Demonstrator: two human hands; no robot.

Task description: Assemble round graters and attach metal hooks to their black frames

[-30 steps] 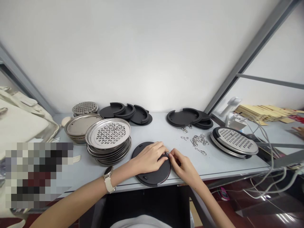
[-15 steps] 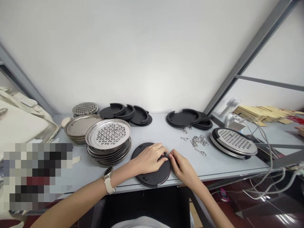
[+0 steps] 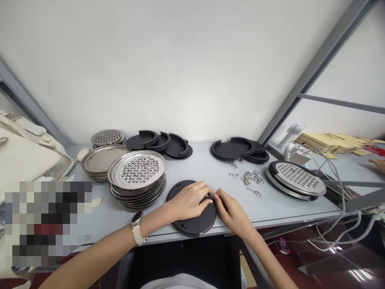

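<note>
A black round plastic base (image 3: pixel 189 226) lies face down near the table's front edge. My left hand (image 3: pixel 192 200), with a watch on its wrist, lies over it, thumb and fingers closed on its right rim. At that rim my right hand (image 3: pixel 227 206) pinches a small metal clip (image 3: pixel 212 195), mostly hidden by the fingertips. Several loose metal spring clips (image 3: pixel 252 178) lie on the table beyond my right hand. To the left stands a stack of round metal grater plates (image 3: pixel 136 170).
Behind it are more metal plates (image 3: pixel 105 158) and black bases (image 3: pixel 177 146). Further black bases (image 3: pixel 233 149) lean by the wall. Assembled graters (image 3: pixel 297 178) lie at the right, near hanging cables (image 3: pixel 339 192). Another person's hand (image 3: pixel 378 163) shows at the far right edge.
My two hands stay at the rim of the base with barely any movement. At the far right edge, the other person's hand reaches slightly further into view.
</note>
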